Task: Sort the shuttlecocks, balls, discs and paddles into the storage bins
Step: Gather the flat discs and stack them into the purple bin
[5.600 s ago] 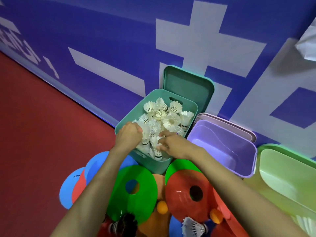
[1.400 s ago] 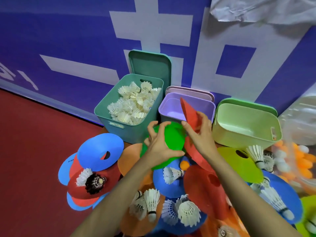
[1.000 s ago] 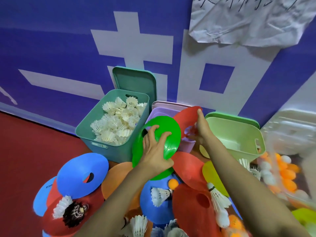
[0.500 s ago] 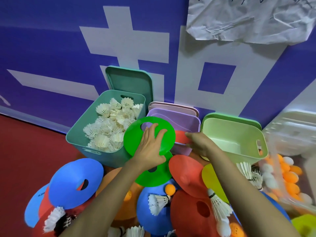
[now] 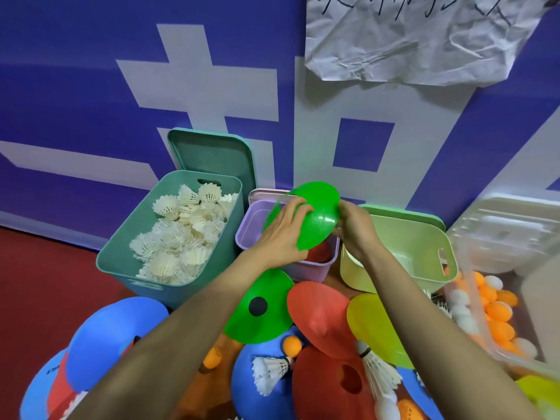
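Green disc hanging tilted over purple bin — left hand gripping near rim, right hand pinching opposite edge. Seeming light, thin, bendy, slick — rim-holding suiting best.

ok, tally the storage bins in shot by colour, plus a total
Teal bin: 1
Purple bin: 1
Light green bin: 1
Clear tub: 1
Total: 4
Not counted: the pale moulded piece behind the clear tub. I cannot tell whether it is a lid or another bin.
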The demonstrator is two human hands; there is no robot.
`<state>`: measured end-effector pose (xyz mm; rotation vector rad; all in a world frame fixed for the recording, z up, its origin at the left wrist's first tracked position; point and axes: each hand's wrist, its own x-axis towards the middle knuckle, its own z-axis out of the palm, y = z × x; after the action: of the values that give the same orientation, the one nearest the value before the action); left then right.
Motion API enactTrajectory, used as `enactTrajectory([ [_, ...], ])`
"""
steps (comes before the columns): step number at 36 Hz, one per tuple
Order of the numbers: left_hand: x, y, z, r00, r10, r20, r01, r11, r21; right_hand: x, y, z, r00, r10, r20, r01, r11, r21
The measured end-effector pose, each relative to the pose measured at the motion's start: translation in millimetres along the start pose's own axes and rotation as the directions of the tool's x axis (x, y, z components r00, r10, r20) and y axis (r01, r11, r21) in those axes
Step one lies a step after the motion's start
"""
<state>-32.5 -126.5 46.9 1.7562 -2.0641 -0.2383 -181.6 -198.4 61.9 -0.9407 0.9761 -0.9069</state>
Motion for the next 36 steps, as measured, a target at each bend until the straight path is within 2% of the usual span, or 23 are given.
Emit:
enactTrajectory([
  [3,2,-4,8,0.998,-0.054,0.022,0.055,0.998,-0.044,11,-5,7,0.999,-0.026,0.017,0.028,0.994,-0.103],
  [5,0,-8,12,0.99,-0.117,0.076,0.121,0.991,-0.048,20,-4,13,0.999,-0.041,0.002,0.04,0.965,-0.259],
  [7,-4,-13,18,0.975,-0.197,0.099,0.201,0.979,-0.041,28,-2,17,0.995,-0.1,0.02,0.099,0.884,-0.457],
  [9,-9,-20,23,0.959,-0.26,0.108,0.267,0.962,-0.055,34,2,20,0.984,-0.162,0.071,0.169,0.748,-0.642],
  [12,-20,-32,28,0.947,-0.302,0.104,0.31,0.949,-0.062,37,13,23,0.951,-0.192,0.243,0.305,0.459,-0.834],
  [14,-29,-38,30,0.942,-0.325,0.083,0.331,0.941,-0.071,39,28,25,0.926,-0.127,0.356,0.378,0.323,-0.867],
  [16,-37,-42,32,0.929,-0.366,0.057,0.369,0.926,-0.079,40,44,24,0.914,-0.033,0.405,0.402,0.209,-0.891],
  [20,-52,-48,38,0.91,-0.414,-0.003,0.413,0.91,-0.033,38,68,23,0.925,0.208,0.318,0.332,-0.033,-0.943],
  [22,-60,-48,41,0.904,-0.428,-0.004,0.427,0.904,-0.023,36,74,22,0.926,0.265,0.267,0.292,-0.06,-0.954],
  [25,-72,-43,45,0.904,-0.428,-0.014,0.428,0.904,-0.026,33,81,16,0.934,0.222,0.279,0.29,-0.022,-0.957],
  [28,-88,-35,49,0.911,-0.412,-0.036,0.409,0.91,-0.066,25,85,6,0.936,0.058,0.346,0.344,0.047,-0.938],
  [30,-99,-29,52,0.907,-0.418,-0.053,0.412,0.906,-0.096,9,88,-3,0.897,-0.097,0.432,0.438,0.061,-0.897],
  [33,-116,-19,58,0.894,-0.446,-0.04,0.437,0.889,-0.135,-29,95,-13,0.823,-0.291,0.488,0.541,0.137,-0.83],
  [36,-136,-12,63,0.887,-0.461,0.021,0.459,0.877,-0.145,-68,109,-16,0.777,-0.301,0.552,0.613,0.167,-0.772],
])
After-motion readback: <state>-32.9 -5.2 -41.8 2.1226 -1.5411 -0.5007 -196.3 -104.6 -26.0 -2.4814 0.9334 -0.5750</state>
